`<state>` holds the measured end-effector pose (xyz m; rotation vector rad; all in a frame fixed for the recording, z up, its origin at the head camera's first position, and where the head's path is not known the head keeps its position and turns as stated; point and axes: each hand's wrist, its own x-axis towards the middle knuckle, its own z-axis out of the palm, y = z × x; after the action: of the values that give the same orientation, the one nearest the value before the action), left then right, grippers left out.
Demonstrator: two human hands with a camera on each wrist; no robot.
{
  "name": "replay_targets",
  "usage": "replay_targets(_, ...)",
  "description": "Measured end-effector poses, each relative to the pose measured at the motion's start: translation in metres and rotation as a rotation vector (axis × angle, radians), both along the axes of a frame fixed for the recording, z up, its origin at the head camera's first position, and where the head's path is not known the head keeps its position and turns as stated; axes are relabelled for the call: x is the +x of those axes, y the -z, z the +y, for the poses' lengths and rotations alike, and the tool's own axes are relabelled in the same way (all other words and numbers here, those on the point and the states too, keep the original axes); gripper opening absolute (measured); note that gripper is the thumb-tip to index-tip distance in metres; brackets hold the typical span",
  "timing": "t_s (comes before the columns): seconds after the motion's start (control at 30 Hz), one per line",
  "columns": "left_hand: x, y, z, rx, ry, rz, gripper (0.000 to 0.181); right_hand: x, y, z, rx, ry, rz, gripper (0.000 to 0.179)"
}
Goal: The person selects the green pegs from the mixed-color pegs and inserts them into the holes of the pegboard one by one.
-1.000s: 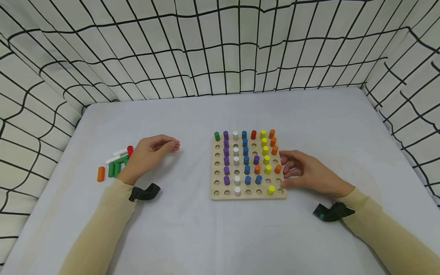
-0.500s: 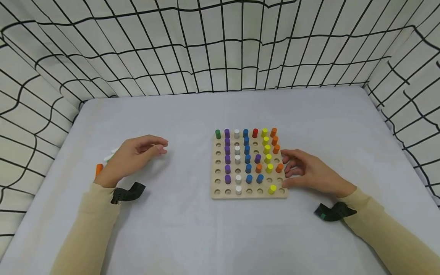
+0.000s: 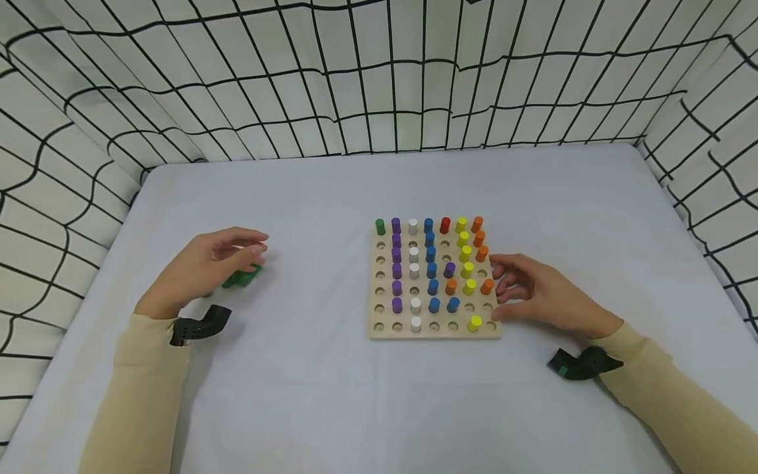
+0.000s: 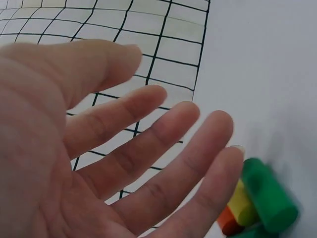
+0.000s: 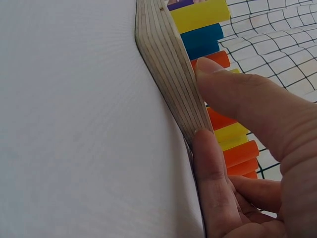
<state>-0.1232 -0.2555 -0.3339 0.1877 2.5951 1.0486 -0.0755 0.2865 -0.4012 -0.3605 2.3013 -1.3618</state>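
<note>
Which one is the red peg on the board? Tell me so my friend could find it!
On the white-covered table, look for the square wooden board touched by the person's right hand. Go to its farthest row, nearest the black grid wall. The red peg stands there between a blue peg and a yellow peg, and is the only red one on the board.

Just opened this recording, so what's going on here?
A person is working with pegs at a white table. Their right hand touches the right edge of a wooden pegboard, which is partly filled with upright coloured pegs; several holes are empty. Their left hand is open and holds nothing, close to some loose pegs, including green ones, which it partly hides in the head view.
</note>
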Motion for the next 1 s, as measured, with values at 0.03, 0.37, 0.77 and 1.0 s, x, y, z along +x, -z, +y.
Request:
replay_targets(0.03, 0.000, 0.000, -0.002, 0.001, 0.000, -0.007, 0.044, 0.000, 0.000, 0.000, 0.001, -0.001, 0.001, 0.093)
replay_targets(0.37, 0.000, -0.001, -0.013, 0.010, -0.002, -0.043, 0.044, 0.000, -0.003, 0.001, 0.007, -0.009, 0.009, 0.092)
replay_targets(0.77, -0.001, -0.004, -0.016, -0.157, 0.002, 0.094, 0.040, 0.004, -0.001, 0.000, 0.004, -0.001, 0.002, 0.092)
replay_targets(1.0, 0.006, 0.008, -0.022, -0.148, -0.028, 0.113, 0.042, 0.002, 0.000, 0.000, 0.008, -0.010, 0.004, 0.093)
